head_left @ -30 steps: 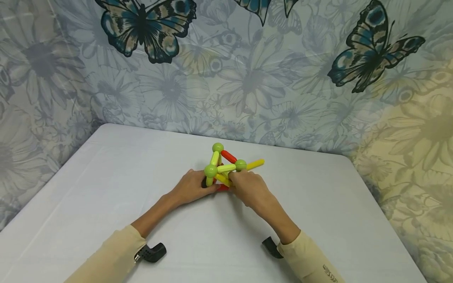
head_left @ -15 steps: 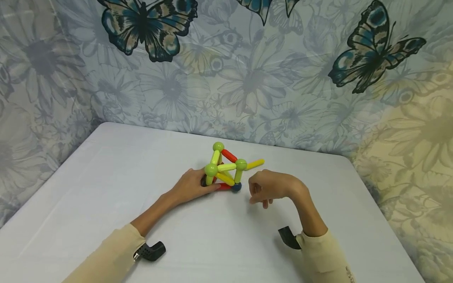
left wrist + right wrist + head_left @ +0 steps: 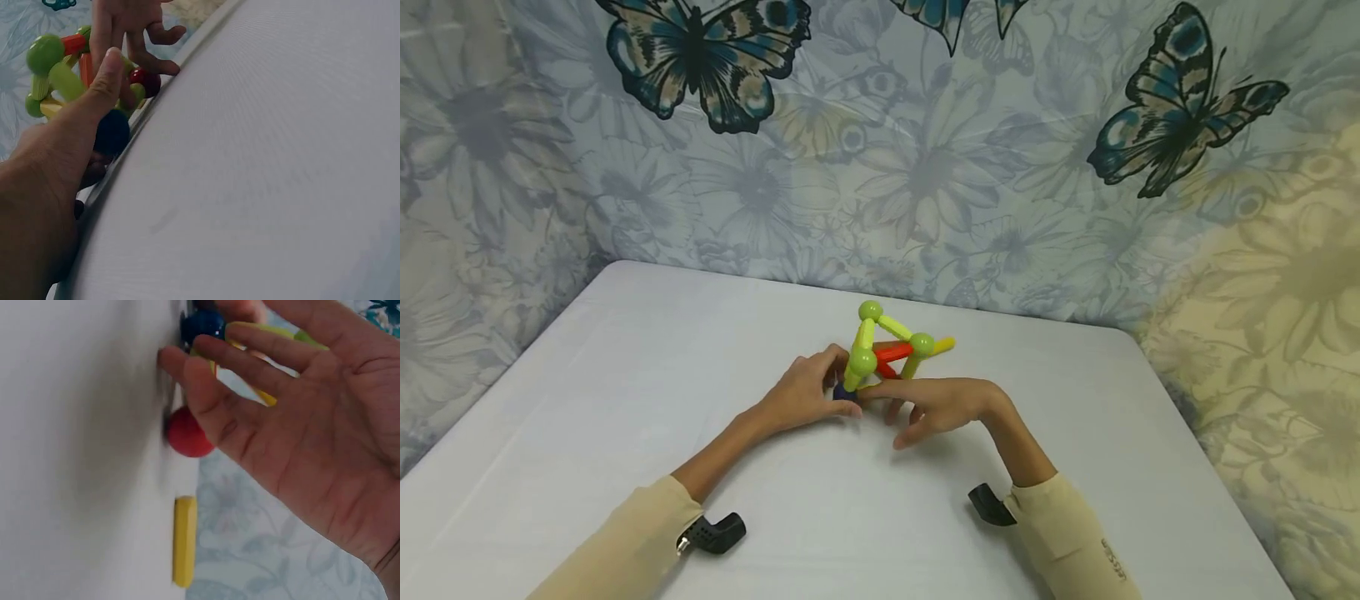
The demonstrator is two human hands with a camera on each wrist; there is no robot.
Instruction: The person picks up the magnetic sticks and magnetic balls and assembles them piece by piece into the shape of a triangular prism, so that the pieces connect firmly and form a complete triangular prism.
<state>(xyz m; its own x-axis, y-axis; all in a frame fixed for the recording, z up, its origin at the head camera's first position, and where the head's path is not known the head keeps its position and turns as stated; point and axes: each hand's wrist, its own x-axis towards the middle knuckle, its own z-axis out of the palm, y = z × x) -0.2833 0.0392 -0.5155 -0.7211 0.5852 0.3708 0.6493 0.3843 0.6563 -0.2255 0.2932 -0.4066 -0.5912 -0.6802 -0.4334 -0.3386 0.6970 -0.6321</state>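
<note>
A toy frame of coloured sticks and balls (image 3: 891,350) stands mid-table, with green balls (image 3: 862,361) at its upper corners and red, yellow and lime sticks between them. My left hand (image 3: 835,379) grips its lower left corner, the thumb (image 3: 106,75) lying just above a dark blue ball (image 3: 112,131). My right hand (image 3: 887,404) reaches in from the right, its straight, spread fingers (image 3: 250,353) touching the low front of the frame beside a red ball (image 3: 187,434). In the right wrist view a yellow stick (image 3: 184,540) lies flat on the table past the red ball.
The white table (image 3: 625,375) has rounded far corners and stands against a butterfly-and-flower backdrop (image 3: 925,167). Black camera mounts (image 3: 718,533) sit at both beige-sleeved wrists.
The right hand let go and swung out to the right, then came back with fingers spread against the frame. The frame has turned under the left hand.
</note>
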